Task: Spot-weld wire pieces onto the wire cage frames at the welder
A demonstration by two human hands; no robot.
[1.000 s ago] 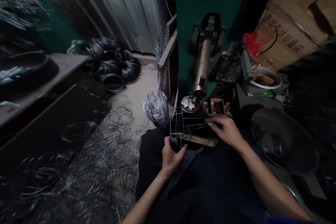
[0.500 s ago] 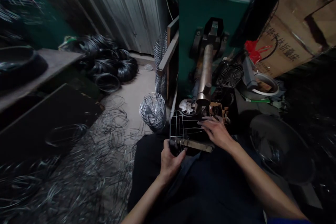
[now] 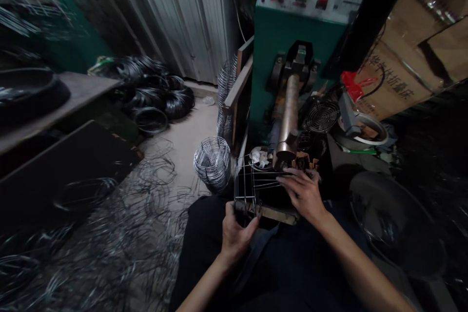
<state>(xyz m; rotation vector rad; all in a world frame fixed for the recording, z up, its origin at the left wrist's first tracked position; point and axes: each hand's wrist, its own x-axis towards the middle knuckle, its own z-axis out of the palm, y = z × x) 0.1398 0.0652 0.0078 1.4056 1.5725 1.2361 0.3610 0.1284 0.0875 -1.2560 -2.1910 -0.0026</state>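
Wire frame (image 3: pixel 252 183) sits at the front of the green machine (image 3: pixel 292 44), just above the person's lap: thin bright steel rods joined into an open boxy grid, upright rods on its left side, a few long rods running right under the machine's arm. Wooden block (image 3: pixel 278 213) lies under its near edge.

Left hand (image 3: pixel 236 234) is closed around the frame's lower left corner, thumb on the near side. Right hand (image 3: pixel 305 195) lies flat and open on the long rods at the frame's right side, fingers spread, not gripping. Hands are apart, one at each end of the frame.

Copper-coloured cylindrical arm (image 3: pixel 288 117) comes down from the machine's black bracket and ends right over the frame's far edge, touching or nearly so; can't tell which. Small round dish (image 3: pixel 260 157) with pale scraps sits just left of the arm's tip.

Around: one round wire basket (image 3: pixel 212 162) on the floor just left of the frame; stack of wire grids (image 3: pixel 224 92) upright behind it against a wooden rail. Small fan guard (image 3: pixel 321 116) right of the arm. Large dark bowl (image 3: pixel 395 214) right of the right forearm. Cardboard box (image 3: pixel 409 53) with printed characters up right. Black wire coils (image 3: pixel 153 90) piled by the corrugated wall, too many to count; loose wire rings (image 3: pixel 109 243) scattered over the floor on the left.
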